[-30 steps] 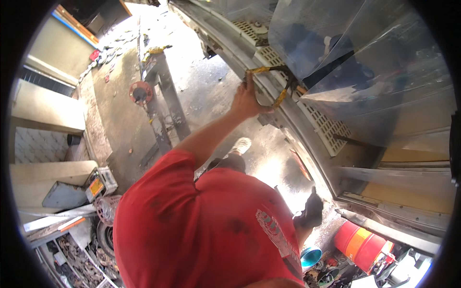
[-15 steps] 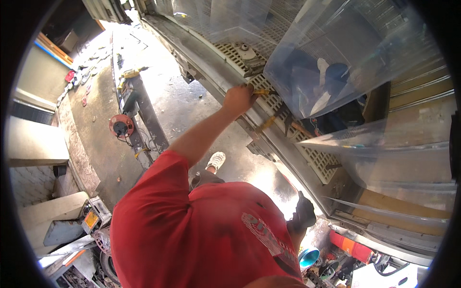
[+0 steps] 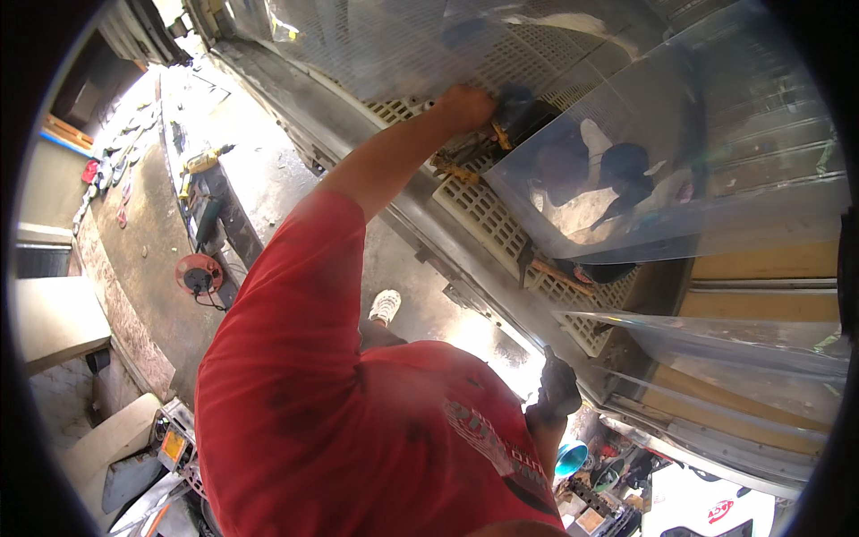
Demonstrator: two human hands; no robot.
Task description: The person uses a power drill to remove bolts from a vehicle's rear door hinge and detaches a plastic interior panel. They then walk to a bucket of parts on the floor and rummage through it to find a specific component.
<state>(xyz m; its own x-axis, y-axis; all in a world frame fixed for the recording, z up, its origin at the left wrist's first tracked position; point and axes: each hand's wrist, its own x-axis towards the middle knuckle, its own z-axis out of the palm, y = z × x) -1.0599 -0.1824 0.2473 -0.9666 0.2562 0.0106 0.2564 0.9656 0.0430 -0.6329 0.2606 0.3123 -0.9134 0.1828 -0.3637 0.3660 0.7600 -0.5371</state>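
My left hand [image 3: 468, 108] is bare and reaches over a metal sill to the far side. Its fingers look curled but are partly hidden; against them is a dark, blurred thing [image 3: 525, 115] I cannot make out. Just below it, yellow tool-like pieces [image 3: 459, 170] lie over cream slatted panels [image 3: 488, 211]. A hammer [image 3: 557, 272] with a wooden handle rests on the panels farther right. My right hand [image 3: 558, 392], in a dark glove, is low at my right side near the sill. Its fingers merge into one dark shape.
Clear plastic strips [image 3: 644, 170] hang over the panels at the right. Left on the floor are a red cable reel [image 3: 199, 274] and a yellow power drill [image 3: 204, 161]. A turquoise bucket [image 3: 571, 458] and a white panel [image 3: 707, 506] stand at lower right.
My left hand has moved farther over the sill, away from me, to the dark thing. Yellow pieces by it have shifted on the panels. My right hand stays low at my side.
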